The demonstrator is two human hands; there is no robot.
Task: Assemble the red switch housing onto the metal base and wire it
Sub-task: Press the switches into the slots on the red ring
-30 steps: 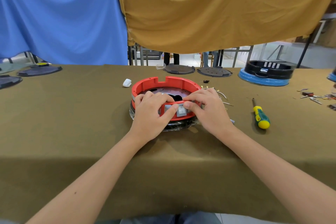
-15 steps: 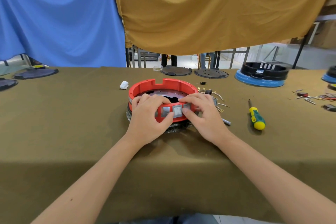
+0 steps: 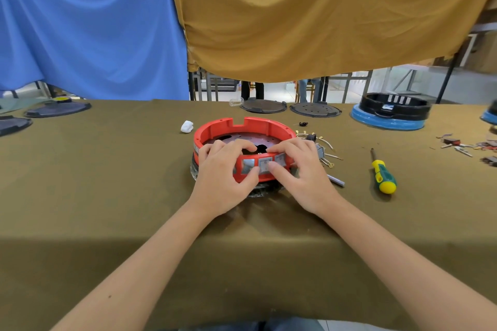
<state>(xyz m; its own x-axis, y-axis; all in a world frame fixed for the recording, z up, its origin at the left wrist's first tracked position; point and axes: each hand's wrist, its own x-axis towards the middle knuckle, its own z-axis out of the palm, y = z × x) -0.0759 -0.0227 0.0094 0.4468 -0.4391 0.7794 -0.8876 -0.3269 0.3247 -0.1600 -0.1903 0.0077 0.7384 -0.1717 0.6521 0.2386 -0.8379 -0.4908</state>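
At the table's middle, I curl my left hand (image 3: 223, 177) and right hand (image 3: 304, 172) over the near rim of the red housing (image 3: 242, 129), thumbs pinching beside its grey switches (image 3: 265, 165); even pressure should seat it squarely on the base.

Now gripping the near rim of the housing (image 3: 243, 131) a little differently: left thumb (image 3: 251, 175) sliding down from the centre switch (image 3: 265, 164) to its lower left corner, right thumb (image 3: 277, 169) pressing at its lower right, fingers of both hands curling closer together over the rim's top.
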